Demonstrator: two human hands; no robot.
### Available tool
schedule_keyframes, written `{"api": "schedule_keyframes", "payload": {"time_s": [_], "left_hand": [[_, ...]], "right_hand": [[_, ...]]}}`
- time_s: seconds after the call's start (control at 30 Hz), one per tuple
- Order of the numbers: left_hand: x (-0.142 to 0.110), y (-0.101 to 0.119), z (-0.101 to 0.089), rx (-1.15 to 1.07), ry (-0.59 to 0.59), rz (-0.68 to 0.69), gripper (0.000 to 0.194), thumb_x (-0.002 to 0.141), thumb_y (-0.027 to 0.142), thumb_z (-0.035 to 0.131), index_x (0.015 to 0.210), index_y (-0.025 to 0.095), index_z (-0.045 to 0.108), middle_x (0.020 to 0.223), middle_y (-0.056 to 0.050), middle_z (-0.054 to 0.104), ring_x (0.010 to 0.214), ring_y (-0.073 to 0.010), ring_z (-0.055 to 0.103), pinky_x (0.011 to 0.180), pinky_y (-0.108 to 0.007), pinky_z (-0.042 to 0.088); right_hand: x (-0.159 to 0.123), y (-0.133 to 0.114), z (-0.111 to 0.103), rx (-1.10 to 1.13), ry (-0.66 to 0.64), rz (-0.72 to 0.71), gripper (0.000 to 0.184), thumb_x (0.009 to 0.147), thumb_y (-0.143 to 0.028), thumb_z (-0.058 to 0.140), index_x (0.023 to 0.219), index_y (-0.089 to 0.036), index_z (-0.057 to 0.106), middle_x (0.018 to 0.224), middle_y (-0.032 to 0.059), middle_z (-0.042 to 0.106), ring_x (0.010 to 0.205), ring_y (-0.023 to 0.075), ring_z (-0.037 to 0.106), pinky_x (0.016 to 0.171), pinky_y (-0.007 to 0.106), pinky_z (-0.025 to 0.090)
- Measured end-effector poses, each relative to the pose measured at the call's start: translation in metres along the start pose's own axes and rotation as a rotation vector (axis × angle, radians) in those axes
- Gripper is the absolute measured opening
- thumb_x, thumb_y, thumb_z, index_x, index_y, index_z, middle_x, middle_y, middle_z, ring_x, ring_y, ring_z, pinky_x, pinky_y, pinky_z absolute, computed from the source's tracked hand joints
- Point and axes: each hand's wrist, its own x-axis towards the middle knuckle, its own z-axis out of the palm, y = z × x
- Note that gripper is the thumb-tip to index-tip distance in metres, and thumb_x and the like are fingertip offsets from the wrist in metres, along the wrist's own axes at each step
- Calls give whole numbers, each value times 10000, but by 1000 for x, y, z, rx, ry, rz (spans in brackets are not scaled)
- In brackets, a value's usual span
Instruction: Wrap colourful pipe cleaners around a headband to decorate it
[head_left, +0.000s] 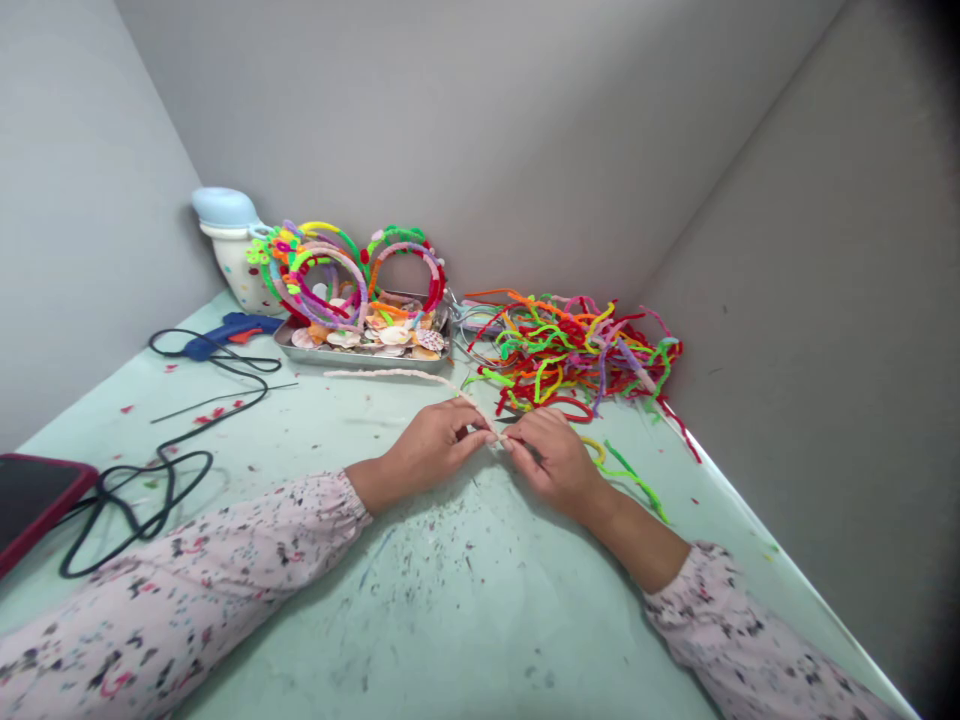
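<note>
Between my two hands, over the middle of the table, is a pale pink-white pipe cleaner [409, 374]. My left hand [431, 440] pinches it near its right end, and the long free part runs off to the left behind that hand. The fingertips of my right hand [555, 455] are closed on the tip of the same pipe cleaner, almost touching the left fingertips. Just behind my right hand lie scissors with red handles [574, 408], partly covered by the hand. A yellow and green pipe cleaner [634, 475] lies to the right of that hand.
A tangled heap of coloured pipe cleaners [570, 345] sits at the back right. Beside it, a metal tray [360, 364] holds shells and wrapped headbands [409, 255]. Farther left are a white cup with a blue lid [236, 250], a blue glue gun [217, 338], its black cord [206, 460] and a phone [45, 500].
</note>
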Motion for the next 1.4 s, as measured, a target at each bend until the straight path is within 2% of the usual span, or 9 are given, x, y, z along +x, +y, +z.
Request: {"api": "schedule_keyframes", "payload": {"time_s": [0.23, 0.67, 0.83, 1.03, 1.4], "left_hand": [[0, 6, 0, 11, -14, -67, 135, 827, 214, 552, 776, 147, 658, 745, -4, 598, 651, -98, 519, 597, -215, 385], [2, 10, 1, -71, -43, -240, 174, 798, 229, 524, 675, 142, 612, 644, 25, 548, 589, -94, 463, 543, -210, 336], [2, 10, 1, -138, -73, -327, 182, 803, 271, 510, 729, 145, 619, 601, 34, 525, 566, -96, 443, 528, -207, 330], [2, 10, 2, -134, -69, -296, 226, 827, 296, 478, 715, 142, 601, 620, 30, 517, 572, -93, 421, 536, -205, 320], [2, 8, 4, -117, -78, -343, 214, 795, 267, 483, 639, 145, 564, 556, 45, 463, 532, -87, 387, 516, -206, 299]], "right_hand": [[-1, -1, 0, -5, -18, -1, 146, 896, -235, 468, 848, -181, 594, 746, 43, 579, 749, 183, 488, 724, 343, 340], [-1, -1, 1, -4, -37, -19, 139, 894, -229, 474, 850, -170, 592, 752, 45, 579, 759, 182, 486, 736, 348, 342], [-1, 0, 1, -2, -29, 1, 151, 898, -234, 467, 844, -168, 591, 740, 43, 572, 740, 179, 479, 718, 343, 337], [-2, 1, 2, -3, -32, 1, 151, 900, -237, 467, 842, -171, 590, 750, 46, 578, 747, 180, 479, 722, 343, 336], [-2, -1, 2, -2, -57, -29, 144, 898, -235, 473, 862, -175, 598, 763, 50, 591, 766, 186, 490, 750, 350, 348]]}}
